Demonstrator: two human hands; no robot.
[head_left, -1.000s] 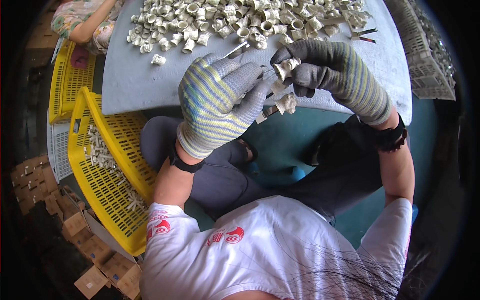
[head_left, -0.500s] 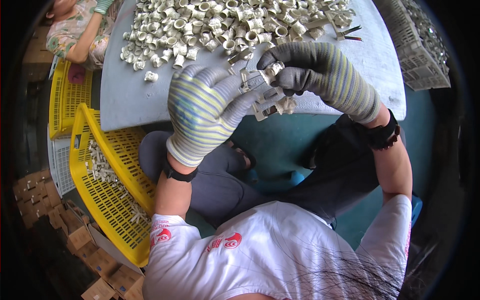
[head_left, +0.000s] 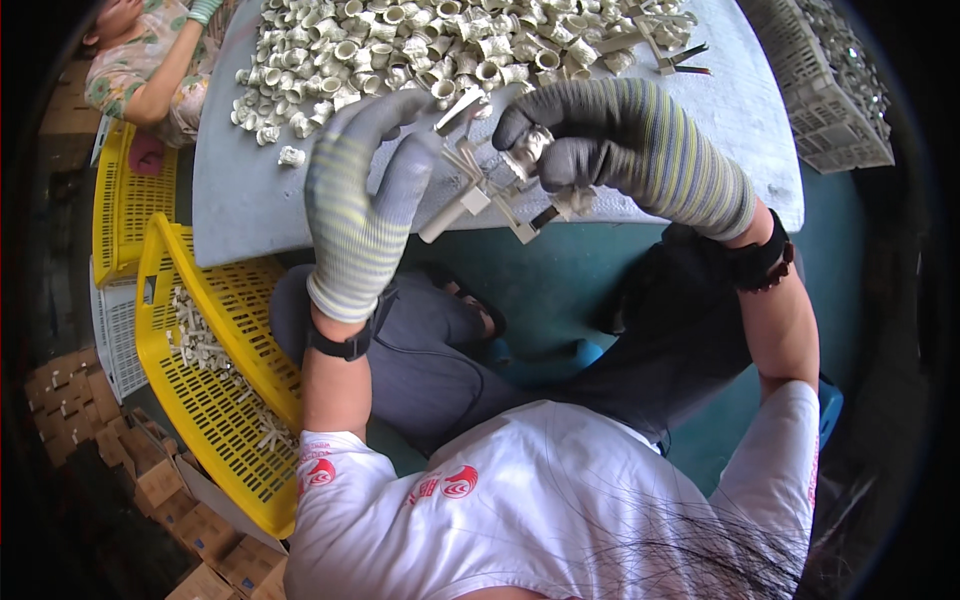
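Observation:
My left hand (head_left: 365, 200), in a striped grey glove, is raised over the table's near edge. Its thumb and fingers are apart, and nothing shows between them. My right hand (head_left: 600, 150), gloved alike, pinches a small silvery cup-shaped fitting (head_left: 527, 152) between thumb and fingers. Between the hands, a metal frame (head_left: 475, 195) with thin arms and a small square block juts over the table's edge. Another pale fitting (head_left: 575, 203) sits at the frame's right end, partly under my right hand. Behind the left fingertips stands a pale flat metal strip (head_left: 458, 110).
Many loose pale fittings (head_left: 400, 45) heap across the far table (head_left: 260, 215). Metal prongs (head_left: 685, 60) lie at its right. A white crate (head_left: 840, 130) stands far right. Yellow baskets (head_left: 160, 330) with small parts and cardboard boxes (head_left: 165, 485) are at left. Another person (head_left: 150, 75) sits far left.
My left hand has drawn left off the metal frame and its fingers have spread. The frame now shows more fully. My right hand still pinches the fitting, slightly further left.

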